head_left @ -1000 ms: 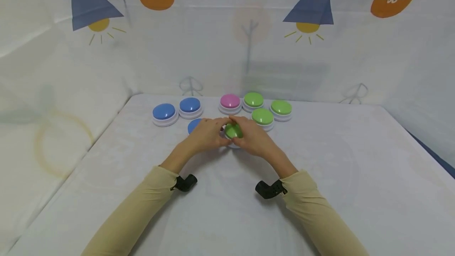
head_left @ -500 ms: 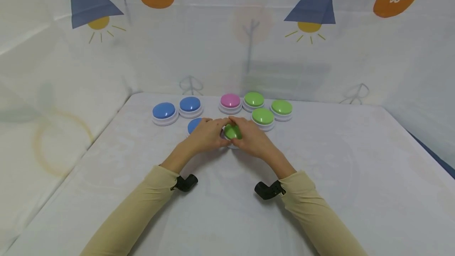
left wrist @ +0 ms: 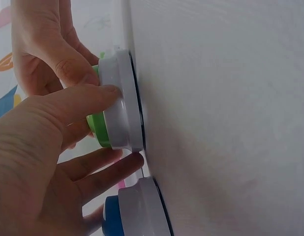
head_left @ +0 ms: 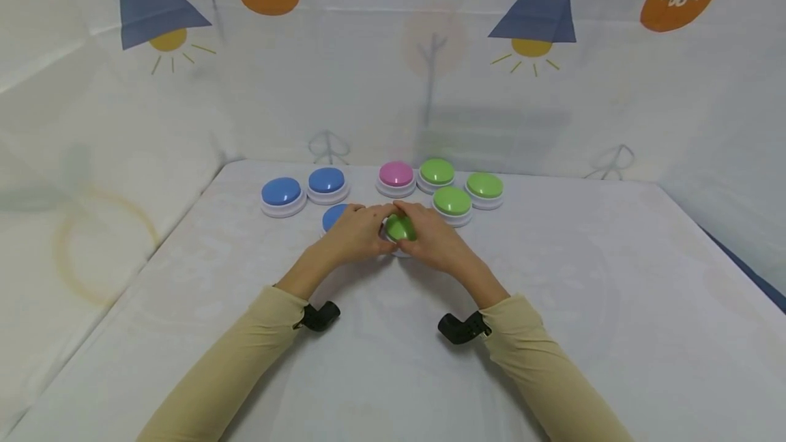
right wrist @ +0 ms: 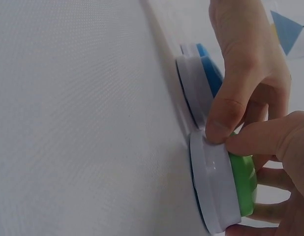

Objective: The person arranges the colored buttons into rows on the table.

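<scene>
A green push button (head_left: 401,228) with a white round base sits on the white-covered table, between both hands. My left hand (head_left: 356,234) holds it from the left; its thumb (left wrist: 88,101) lies on the white base in the left wrist view. From the right, my right hand (head_left: 437,237) holds the same button, its thumb (right wrist: 258,138) at the upper edge of the base near the green cap. The two hands meet around it, fingers on the far side partly hidden. Beside the left hand stands a blue button (head_left: 332,215), partly covered by that hand.
Two more blue buttons (head_left: 281,191) stand back left. A pink button (head_left: 396,174) is behind the hands, with several green buttons (head_left: 452,201) to its right. A printed white cloth wall (head_left: 381,74) rises behind the table. Each wrist carries a black camera (head_left: 463,328).
</scene>
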A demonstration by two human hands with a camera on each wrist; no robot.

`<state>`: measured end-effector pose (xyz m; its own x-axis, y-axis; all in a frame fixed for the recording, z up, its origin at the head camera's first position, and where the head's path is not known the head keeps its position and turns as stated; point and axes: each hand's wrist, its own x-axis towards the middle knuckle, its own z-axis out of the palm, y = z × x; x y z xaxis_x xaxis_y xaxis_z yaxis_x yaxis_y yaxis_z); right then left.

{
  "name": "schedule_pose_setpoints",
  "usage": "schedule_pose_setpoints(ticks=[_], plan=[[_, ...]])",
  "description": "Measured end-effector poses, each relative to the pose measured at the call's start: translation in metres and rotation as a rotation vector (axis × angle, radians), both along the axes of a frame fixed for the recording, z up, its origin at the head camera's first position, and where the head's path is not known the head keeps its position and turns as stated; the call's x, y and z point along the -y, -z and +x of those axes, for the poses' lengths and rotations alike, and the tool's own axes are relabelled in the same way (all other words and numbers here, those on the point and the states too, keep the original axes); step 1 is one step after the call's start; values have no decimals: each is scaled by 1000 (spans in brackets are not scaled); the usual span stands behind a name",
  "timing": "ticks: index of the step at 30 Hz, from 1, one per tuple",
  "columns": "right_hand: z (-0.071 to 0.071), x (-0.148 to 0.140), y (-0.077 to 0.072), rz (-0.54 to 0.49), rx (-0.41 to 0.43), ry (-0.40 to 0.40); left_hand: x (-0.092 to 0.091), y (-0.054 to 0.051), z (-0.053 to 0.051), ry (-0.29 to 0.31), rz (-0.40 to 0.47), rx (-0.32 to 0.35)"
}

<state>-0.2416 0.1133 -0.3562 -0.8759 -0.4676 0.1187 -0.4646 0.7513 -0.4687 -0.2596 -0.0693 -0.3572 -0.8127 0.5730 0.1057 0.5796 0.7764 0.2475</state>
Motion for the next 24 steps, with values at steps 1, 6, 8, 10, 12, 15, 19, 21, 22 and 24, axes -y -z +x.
schedule_pose_setpoints(ticks=[1,6,8,10,12,15,19,21,22,24], plan=[[0,0,0,0,1,1,0,0,0,2,-1,1],[0,0,1,-1,6,9,0,0,0,3,-4,5],[0,0,1,-4,9,10,0,0,0,7,-4,5],[0,0,1,-6,9,8,0,1,0,13,-4,5],[0,0,1,-5,6,5,0,0,1,19,-5,7],[0,0,0,-7,-3,3,0,0,2,26,0,8],[0,0,-1,-21,-6,6,0,-1,2,24,17,-5],[-1,0,-2,-33,0,4,0,-1,2,19,22,-13],[-1,0,-2,-42,5,4,-1,-1,2,19,24,-16],[-2,-2,-3,-58,13,4,-1,-1,2,20,22,-24]])
